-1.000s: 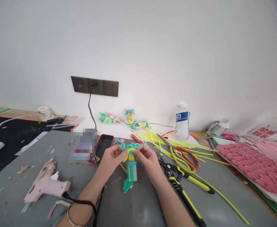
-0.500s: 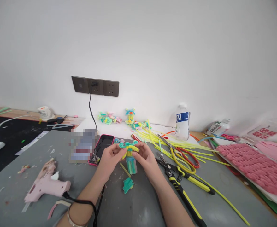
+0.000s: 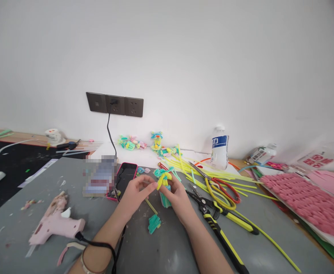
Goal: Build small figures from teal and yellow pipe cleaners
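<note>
A small yellow and teal pipe-cleaner figure (image 3: 165,199) is in my hands above the grey mat (image 3: 172,251). My right hand (image 3: 178,198) is closed around its side, partly hiding the body. With thumb and forefinger, my left hand (image 3: 140,196) pinches the figure's yellow part (image 3: 164,180) from the left. Curled teal pieces (image 3: 159,173) stick out at the top. Below the hands lies a flat teal pipe-cleaner piece (image 3: 154,223), and a thin yellowish stick (image 3: 151,206) rests just above it.
On the left lies a pink glue gun (image 3: 58,224), its black cord crossing my left forearm. Scissors (image 3: 220,194), black and yellow pliers (image 3: 218,224) and loose yellow pipe cleaners (image 3: 244,184) are on the right. Phones (image 3: 125,177), a bottle (image 3: 220,148) and finished figures (image 3: 156,140) stand or lie behind.
The figure has turned and shifted a little right. My right hand has gone from a fingertip hold to wrapping its side, and my left hand's pinch has moved along the yellow part.
</note>
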The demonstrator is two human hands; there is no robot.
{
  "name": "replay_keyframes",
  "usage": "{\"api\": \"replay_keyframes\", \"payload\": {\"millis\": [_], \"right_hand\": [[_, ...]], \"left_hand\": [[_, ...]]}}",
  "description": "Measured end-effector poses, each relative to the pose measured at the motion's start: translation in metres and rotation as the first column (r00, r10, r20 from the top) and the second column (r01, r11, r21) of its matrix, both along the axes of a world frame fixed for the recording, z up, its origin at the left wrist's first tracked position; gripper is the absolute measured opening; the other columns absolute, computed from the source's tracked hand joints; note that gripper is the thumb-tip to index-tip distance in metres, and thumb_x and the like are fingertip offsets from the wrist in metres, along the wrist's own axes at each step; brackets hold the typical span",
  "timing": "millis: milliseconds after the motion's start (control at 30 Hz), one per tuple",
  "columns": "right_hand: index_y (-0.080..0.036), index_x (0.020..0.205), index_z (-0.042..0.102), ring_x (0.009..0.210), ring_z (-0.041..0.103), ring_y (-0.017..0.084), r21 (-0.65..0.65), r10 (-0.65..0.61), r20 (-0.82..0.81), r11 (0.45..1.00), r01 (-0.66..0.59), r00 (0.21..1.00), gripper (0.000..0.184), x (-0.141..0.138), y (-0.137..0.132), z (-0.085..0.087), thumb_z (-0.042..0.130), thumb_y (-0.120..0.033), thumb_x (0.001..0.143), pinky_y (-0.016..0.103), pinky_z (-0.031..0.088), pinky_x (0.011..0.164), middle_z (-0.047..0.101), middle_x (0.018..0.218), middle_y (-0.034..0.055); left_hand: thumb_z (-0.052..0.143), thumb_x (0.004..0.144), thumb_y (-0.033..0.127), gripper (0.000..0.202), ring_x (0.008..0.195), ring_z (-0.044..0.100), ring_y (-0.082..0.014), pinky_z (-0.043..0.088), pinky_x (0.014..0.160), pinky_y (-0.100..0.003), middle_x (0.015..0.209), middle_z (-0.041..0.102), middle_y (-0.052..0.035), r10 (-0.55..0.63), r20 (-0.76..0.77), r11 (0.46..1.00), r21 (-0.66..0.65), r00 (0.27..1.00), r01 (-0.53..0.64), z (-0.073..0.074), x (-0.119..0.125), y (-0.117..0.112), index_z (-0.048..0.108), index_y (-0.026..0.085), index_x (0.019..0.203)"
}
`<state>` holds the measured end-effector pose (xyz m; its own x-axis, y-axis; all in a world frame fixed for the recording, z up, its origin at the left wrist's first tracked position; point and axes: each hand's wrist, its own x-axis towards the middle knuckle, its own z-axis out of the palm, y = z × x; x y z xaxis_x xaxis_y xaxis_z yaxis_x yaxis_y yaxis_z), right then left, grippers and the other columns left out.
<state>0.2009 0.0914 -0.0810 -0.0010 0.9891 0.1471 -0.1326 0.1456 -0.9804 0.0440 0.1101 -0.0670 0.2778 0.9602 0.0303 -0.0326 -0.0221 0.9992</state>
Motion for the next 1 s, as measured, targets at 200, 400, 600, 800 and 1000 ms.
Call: {"api": "replay_keyframes", "payload": {"millis": [200,400,600,800,1000], "right_hand": [[-0.022,0.095,0.057,0.083,0.064,0.021,0.017,-0.01,0.078,1.0,0.008,0.997,0.029,0.002,0.001,-0.006,0.075,-0.036,0.076,0.03,0.047,0.075,0.07,0.087,0.0016],[-0.024,0.097,0.053,0.081,0.064,0.02,0.022,0.031,0.06,0.999,-0.032,0.998,0.034,-0.001,0.001,-0.008,0.076,-0.035,0.075,0.028,0.047,0.072,0.071,0.087,0.0009],[-0.023,0.094,0.054,0.084,0.06,0.02,0.039,0.016,0.093,0.999,-0.02,0.996,0.031,-0.001,0.001,-0.009,0.074,-0.042,0.079,0.028,0.046,0.071,0.064,0.085,0.0002],[-0.022,0.088,0.058,0.078,0.059,0.018,0.057,0.035,0.066,0.998,-0.039,0.997,0.031,-0.001,0.0,-0.004,0.061,-0.053,0.088,0.028,0.044,0.071,0.062,0.08,-0.0004],[-0.023,0.071,0.055,0.066,0.051,0.018,-0.009,-0.039,0.073,0.999,0.04,0.997,0.042,-0.001,-0.002,0.004,0.065,-0.063,0.08,0.028,0.041,0.062,0.056,0.067,-0.0018]], "left_hand": [[0.072,0.075,0.046,0.029,0.057,0.048,-0.0124,0.037,0.052,-0.023,0.067,0.057,0.001,-0.031,-0.069,0.999,0.036,0.997,0.034,0.0,0.0,-0.001,0.064,0.018,0.075],[0.072,0.075,0.041,0.026,0.065,0.052,-0.0148,0.04,0.058,-0.025,0.069,0.058,0.0001,-0.018,-0.052,0.997,0.078,0.998,0.022,0.0,0.0,0.0,0.062,0.017,0.071],[0.074,0.073,0.048,0.033,0.053,0.046,-0.0114,0.036,0.05,-0.024,0.059,0.051,0.0041,0.012,0.029,0.999,0.032,1.0,-0.013,-0.002,0.0,0.0,0.058,0.019,0.07],[0.072,0.077,0.049,0.034,0.05,0.041,-0.0085,0.033,0.046,-0.022,0.061,0.054,0.0037,0.008,0.061,1.0,0.006,0.998,-0.009,-0.006,0.0,0.002,0.059,0.018,0.073],[0.073,0.076,0.049,0.035,0.051,0.041,-0.0091,0.031,0.046,-0.022,0.066,0.056,0.0013,0.002,0.048,1.0,0.021,0.999,-0.004,-0.007,-0.001,0.002,0.059,0.018,0.073]]}}
